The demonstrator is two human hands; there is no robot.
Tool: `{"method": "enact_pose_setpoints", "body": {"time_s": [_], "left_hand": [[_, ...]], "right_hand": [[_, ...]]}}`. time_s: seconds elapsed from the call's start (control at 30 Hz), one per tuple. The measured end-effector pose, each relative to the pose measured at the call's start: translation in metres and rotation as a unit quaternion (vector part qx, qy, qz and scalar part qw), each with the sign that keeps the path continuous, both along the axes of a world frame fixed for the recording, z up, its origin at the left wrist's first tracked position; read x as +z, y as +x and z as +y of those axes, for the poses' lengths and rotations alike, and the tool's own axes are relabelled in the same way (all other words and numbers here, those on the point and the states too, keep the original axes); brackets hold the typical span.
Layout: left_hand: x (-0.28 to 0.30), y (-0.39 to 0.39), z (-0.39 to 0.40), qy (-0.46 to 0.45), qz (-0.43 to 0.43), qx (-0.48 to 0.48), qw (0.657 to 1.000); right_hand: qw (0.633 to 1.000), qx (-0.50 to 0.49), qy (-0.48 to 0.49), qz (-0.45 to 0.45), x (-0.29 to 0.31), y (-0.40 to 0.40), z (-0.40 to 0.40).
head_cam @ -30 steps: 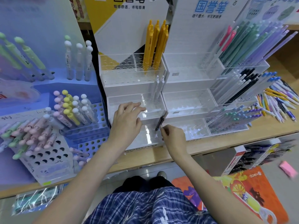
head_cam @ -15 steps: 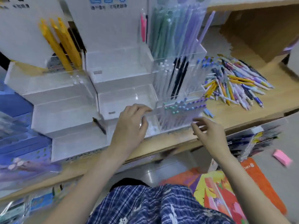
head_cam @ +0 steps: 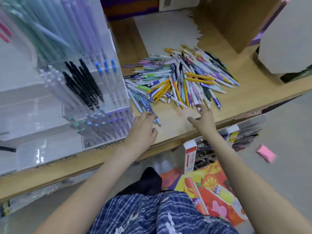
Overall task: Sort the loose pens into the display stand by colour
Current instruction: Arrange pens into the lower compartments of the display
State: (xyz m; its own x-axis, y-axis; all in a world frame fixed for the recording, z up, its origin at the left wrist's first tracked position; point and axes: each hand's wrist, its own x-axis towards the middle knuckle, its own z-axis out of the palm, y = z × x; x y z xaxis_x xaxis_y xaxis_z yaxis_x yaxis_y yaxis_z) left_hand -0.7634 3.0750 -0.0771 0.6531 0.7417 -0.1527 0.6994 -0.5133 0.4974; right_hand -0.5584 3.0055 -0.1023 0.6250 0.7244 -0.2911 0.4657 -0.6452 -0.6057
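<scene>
The left hand [head_cam: 143, 127] rests on the shelf [head_cam: 173, 122], fingers loosely curled at the near pens; whether it pinches one I cannot tell, the view is blurred. The right hand [head_cam: 205, 120] reaches open and empty toward the pile of loose pens [head_cam: 182, 78], just beside the display stand [head_cam: 104, 92]. This looks like the picking step; next should be choosing one colour.

A stationery shop is shown. A clear acrylic display stand [head_cam: 94, 102] is set on a wooden counter [head_cam: 249, 97], and its tiered compartments are filled with many identical pens grouped by colour: black, blue-capped, lilac and green. Beside it a heap of loose pens [head_cam: 182, 78] of mixed colours is spread on the counter. Below the counter edge, boxed stock [head_cam: 190, 157] and colourful packaged goods [head_cam: 212, 191] are kept on the floor.
</scene>
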Motion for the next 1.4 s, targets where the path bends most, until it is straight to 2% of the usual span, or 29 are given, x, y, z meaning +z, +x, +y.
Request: {"method": "enact_pose_setpoints", "body": {"time_s": [0.1, 0.17, 0.23, 0.4, 0.53, 0.6, 0.67, 0.73, 0.8, 0.83, 0.93, 1.0, 1.1, 1.17, 1.23, 1.3, 1.33, 1.4], "left_hand": [[-0.025, 0.03, 0.012, -0.046, 0.108, 0.016, 0.993], [-0.038, 0.042, 0.022, -0.075, 0.129, 0.056, 0.987], [-0.047, 0.049, 0.033, -0.091, 0.123, 0.104, 0.983], [-0.06, 0.054, 0.048, -0.087, 0.075, 0.16, 0.98], [-0.059, 0.064, 0.059, -0.114, 0.029, 0.169, 0.978], [-0.058, 0.071, 0.063, -0.122, 0.011, 0.173, 0.977], [-0.059, 0.076, 0.064, -0.127, -0.005, 0.191, 0.973], [-0.061, 0.077, 0.063, -0.139, -0.037, 0.215, 0.966], [-0.063, 0.08, 0.061, -0.153, -0.08, 0.22, 0.96], [-0.064, 0.082, 0.06, -0.162, -0.108, 0.224, 0.955], [-0.065, 0.087, 0.06, -0.181, -0.17, 0.248, 0.936], [-0.063, 0.087, 0.064, -0.129, -0.176, 0.261, 0.94], [-0.053, 0.088, 0.076, -0.016, -0.16, 0.284, 0.945], [-0.045, 0.096, 0.088, 0.034, -0.128, 0.264, 0.955], [-0.039, 0.11, 0.1, 0.065, -0.057, 0.216, 0.973], [-0.034, 0.127, 0.114, 0.059, 0.032, 0.162, 0.985], [-0.032, 0.136, 0.122, 0.051, 0.072, 0.136, 0.987], [-0.033, 0.153, 0.135, 0.034, 0.143, 0.099, 0.984]], "right_hand": [[0.992, -0.065, 0.042, 0.102, -0.016, 0.011, 0.026], [0.983, -0.078, 0.067, 0.149, -0.027, 0.009, 0.041], [0.984, -0.059, 0.074, 0.153, -0.03, 0.002, 0.054], [0.992, 0.084, 0.018, 0.095, -0.042, -0.01, 0.082], [0.989, 0.137, 0.028, 0.042, -0.033, 0.004, 0.108], [0.985, 0.17, 0.021, -0.014, -0.024, 0.024, 0.114], [0.968, 0.22, -0.002, -0.12, -0.015, 0.041, 0.109], [0.929, 0.289, 0.063, -0.221, -0.016, 0.045, 0.099], [0.885, 0.374, 0.089, -0.264, -0.033, 0.036, 0.086], [0.874, 0.394, 0.083, -0.271, -0.043, 0.031, 0.083], [0.878, 0.373, 0.083, -0.288, -0.061, 0.038, 0.093], [0.884, 0.356, 0.104, -0.285, -0.064, 0.057, 0.102], [0.874, 0.406, 0.131, -0.232, -0.058, 0.078, 0.109], [0.882, 0.397, 0.148, -0.208, -0.045, 0.093, 0.112], [0.926, 0.298, 0.156, -0.174, -0.03, 0.109, 0.124], [0.968, 0.189, 0.125, -0.105, -0.018, 0.125, 0.145], [0.977, 0.17, 0.101, -0.079, -0.014, 0.13, 0.157], [0.979, 0.182, 0.045, -0.085, -0.009, 0.133, 0.181]]}}
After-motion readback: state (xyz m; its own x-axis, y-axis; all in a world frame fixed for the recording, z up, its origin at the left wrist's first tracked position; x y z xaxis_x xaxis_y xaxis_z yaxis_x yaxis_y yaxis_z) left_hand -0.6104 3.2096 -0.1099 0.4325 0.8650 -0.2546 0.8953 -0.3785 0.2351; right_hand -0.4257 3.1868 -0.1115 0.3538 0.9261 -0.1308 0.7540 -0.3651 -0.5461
